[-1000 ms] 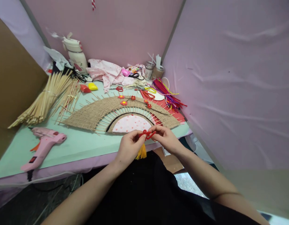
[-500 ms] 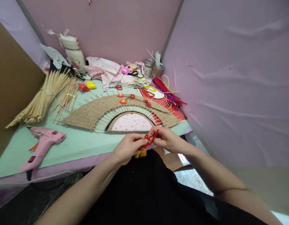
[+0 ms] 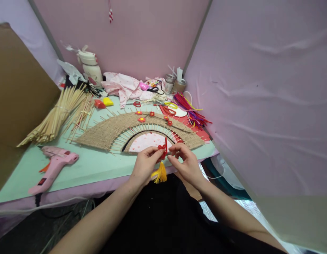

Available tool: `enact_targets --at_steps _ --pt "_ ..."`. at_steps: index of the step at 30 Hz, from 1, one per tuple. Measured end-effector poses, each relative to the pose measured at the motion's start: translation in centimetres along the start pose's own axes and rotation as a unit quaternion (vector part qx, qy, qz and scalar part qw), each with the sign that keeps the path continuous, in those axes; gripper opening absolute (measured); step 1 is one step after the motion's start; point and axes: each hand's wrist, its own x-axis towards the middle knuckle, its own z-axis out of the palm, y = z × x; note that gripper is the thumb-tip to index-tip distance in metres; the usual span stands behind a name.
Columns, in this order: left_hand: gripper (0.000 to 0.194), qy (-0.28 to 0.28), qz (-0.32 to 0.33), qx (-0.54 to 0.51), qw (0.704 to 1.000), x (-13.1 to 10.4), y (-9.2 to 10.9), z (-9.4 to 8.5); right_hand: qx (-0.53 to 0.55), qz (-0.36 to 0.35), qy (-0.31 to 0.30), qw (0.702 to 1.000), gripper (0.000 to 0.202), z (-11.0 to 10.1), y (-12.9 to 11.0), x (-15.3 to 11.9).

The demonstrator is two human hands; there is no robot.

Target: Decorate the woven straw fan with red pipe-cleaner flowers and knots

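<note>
At a mint-green table (image 3: 94, 165), a person's left hand (image 3: 144, 164) pinches a looped red stem (image 3: 161, 147) between thumb and forefinger, in front of a broad fan (image 3: 97, 135). A firm pinch at the base of the loops should stop them slipping while the free end, standing upright, is worked. Just to its right, the right hand (image 3: 186, 164) hovers with thumb and forefinger parted, clamped on nothing visible; whether a fingertip brushes the stem is too small to tell. Short, gentle bends close to the pinch would likely shape the loops more evenly than long pulls, with the silky yellow tassel (image 3: 160, 173) hanging below best kept clear of the fingers.

Across the table, from left, pale, slender sticks (image 3: 53, 118) lie in a tied, bristling sheaf; a smooth pink glue gun (image 3: 56, 165) rests on its side; the fan's coarse brown weave arcs around a half-moon of dotted cloth (image 3: 142, 140), with red flowers (image 3: 141, 119) on its upper band; and fuzzy red and purple pipe cleaners (image 3: 188, 107) spill beside the lilac wall (image 3: 259, 88).
</note>
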Motion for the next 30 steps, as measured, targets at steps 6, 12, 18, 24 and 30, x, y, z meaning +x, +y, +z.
enact_targets --at_steps 6,12,18,24,30 --pt "0.015 0.003 0.018 0.023 1.0 -0.3 0.2 0.4 -0.041 -0.104 0.067 0.992 0.007 1.1 -0.4 0.0" --pt "0.015 0.005 0.035 0.01 0.999 0.0 -0.2 0.1 -0.069 -0.113 0.051 0.99 0.013 0.9 -1.0 0.2" --pt "0.014 0.015 0.021 -0.04 0.999 -0.2 -0.2 0.2 -0.068 -0.156 0.052 0.984 0.012 1.3 -1.2 0.3" --pt "0.022 0.025 -0.071 -0.136 0.988 -0.6 0.3 0.8 -0.181 -0.271 0.052 0.944 0.026 1.0 -0.2 0.1" --pt "0.021 -0.033 -0.071 -0.103 0.992 -0.6 0.0 0.4 -0.19 -0.25 0.011 0.949 0.023 -0.1 0.0 0.2"
